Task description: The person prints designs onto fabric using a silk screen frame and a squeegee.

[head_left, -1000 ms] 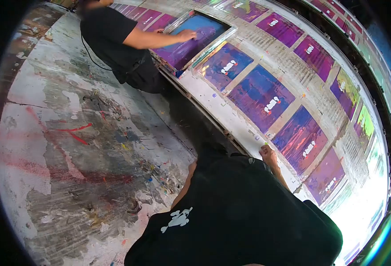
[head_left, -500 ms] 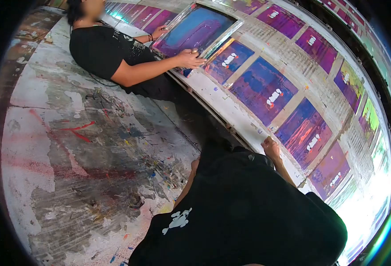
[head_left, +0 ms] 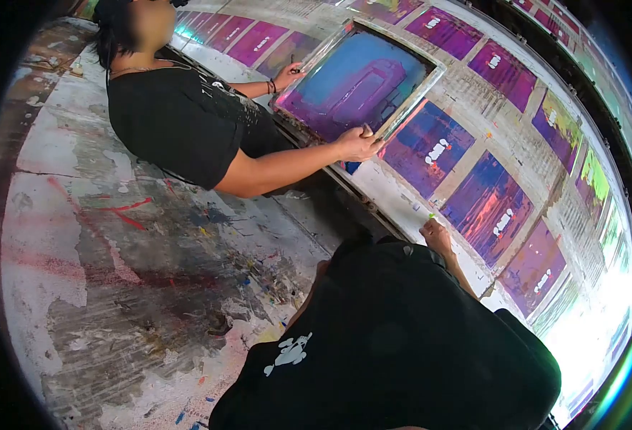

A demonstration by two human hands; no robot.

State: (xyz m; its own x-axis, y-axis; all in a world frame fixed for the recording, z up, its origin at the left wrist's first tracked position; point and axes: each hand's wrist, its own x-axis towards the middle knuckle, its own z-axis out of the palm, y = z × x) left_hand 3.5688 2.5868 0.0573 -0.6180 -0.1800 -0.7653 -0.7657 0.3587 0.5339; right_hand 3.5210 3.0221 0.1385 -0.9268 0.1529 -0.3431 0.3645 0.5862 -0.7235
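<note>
The right hand point(head_left: 439, 239) rests on the white, paint-marked edge of the long bench point(head_left: 405, 209), its fingers loosely curled; whether they pinch anything, I cannot tell. The left hand point(head_left: 321, 267) is mostly hidden behind the wearer's black shirt point(head_left: 402, 337), so its state cannot be told. Just beside the right hand, flat on the bench, is the dark-blue rectangular panel streaked with orange-red point(head_left: 486, 204), turning purple toward its margins, with a small white figure touched with red near one corner. Flanking it are a dusty mauve rectangular panel point(head_left: 527, 269) and a patchy blue-and-purple rectangular panel point(head_left: 420, 143), each bearing a similar white figure. Farther along, a co-worker in a black T-shirt point(head_left: 172, 118) grips a metal-edged rectangular screen point(head_left: 362, 82), its blue surface smeared with purple. Paint-spattered grey flooring point(head_left: 129, 301) spreads alongside.
</note>
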